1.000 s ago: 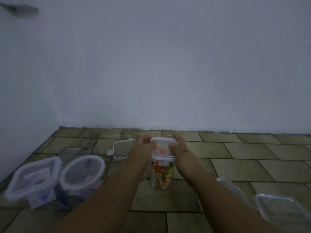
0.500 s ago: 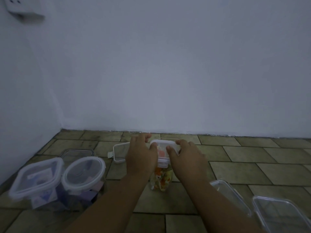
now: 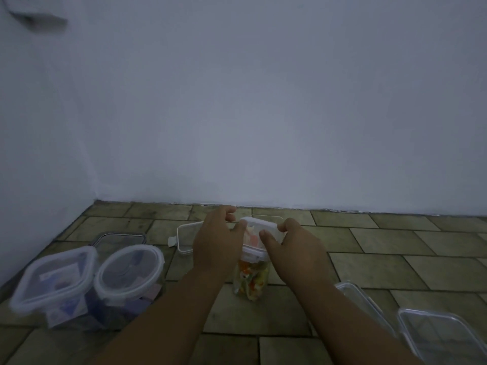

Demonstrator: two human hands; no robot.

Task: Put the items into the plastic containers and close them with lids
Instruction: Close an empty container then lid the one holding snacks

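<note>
Clear square lid (image 3: 257, 239) on tall container (image 3: 251, 283)

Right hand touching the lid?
Touching. Head view: the right hand has its thumb on top of the lid and its fingers curled over the lid's right edge, with no gap.

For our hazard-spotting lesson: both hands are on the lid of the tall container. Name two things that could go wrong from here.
1. The tall container stands narrow on the floor, and the left hand and right hand grip only its lid; uneven pressing may tip it.
2. Items show right under the lid, so it might not seat fully.
</note>
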